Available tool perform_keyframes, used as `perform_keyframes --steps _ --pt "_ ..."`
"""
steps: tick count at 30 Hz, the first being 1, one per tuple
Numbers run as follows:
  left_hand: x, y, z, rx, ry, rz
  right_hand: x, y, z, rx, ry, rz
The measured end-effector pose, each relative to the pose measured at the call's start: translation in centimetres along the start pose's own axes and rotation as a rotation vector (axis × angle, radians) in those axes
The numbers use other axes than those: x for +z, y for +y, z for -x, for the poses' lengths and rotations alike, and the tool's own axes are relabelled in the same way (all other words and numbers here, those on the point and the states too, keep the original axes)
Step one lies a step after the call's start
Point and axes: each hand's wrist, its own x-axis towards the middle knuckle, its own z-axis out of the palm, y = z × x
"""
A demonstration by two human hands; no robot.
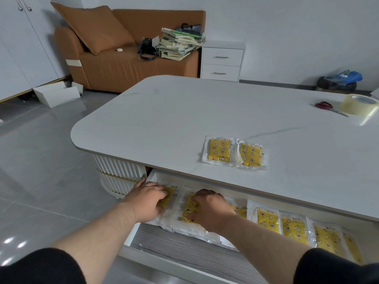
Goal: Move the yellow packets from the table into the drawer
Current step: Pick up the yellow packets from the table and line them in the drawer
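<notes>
Two yellow packets in clear wrappers lie side by side on the white table [184,119], one [219,150] left of the other [251,155]. Below the tabletop the drawer [184,255] stands pulled out, with several yellow packets [291,226] in a row along its back. My left hand [146,200] rests palm down on a packet [168,198] at the drawer's left end. My right hand [209,208] presses on the packet [189,211] beside it. Both hands cover most of those two packets.
Red scissors [326,106] and a roll of clear tape [359,104] sit at the table's far right. A brown sofa [123,64] with a stack of books [180,44], a small white drawer unit [222,62] and a white box [56,95] on the floor stand beyond.
</notes>
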Motion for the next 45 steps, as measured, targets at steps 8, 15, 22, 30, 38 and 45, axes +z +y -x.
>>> perform_keyframes --steps 8,15,22,30,38,45 --pt "-1.5 0.1 0.3 -0.002 0.030 0.077 -1.9 -0.6 1.0 -0.050 0.030 -0.072" --pt "-5.4 1.7 1.8 -0.100 -0.062 0.294 -5.4 -0.2 4.0 -0.034 -0.044 -0.201" --pt "-9.3 5.3 2.8 -0.073 0.028 0.448 -10.1 1.9 8.4 0.006 0.018 -0.276" --pt "-12.7 9.8 0.4 -0.190 0.241 0.619 -13.3 5.5 11.1 0.122 0.192 -0.353" --pt "-12.9 12.1 -4.0 -0.379 0.445 0.516 -14.1 7.5 7.8 0.195 0.312 -0.415" --pt "-11.9 12.5 -6.5 -0.239 0.321 0.303 -14.1 7.9 4.2 0.201 0.275 -0.200"
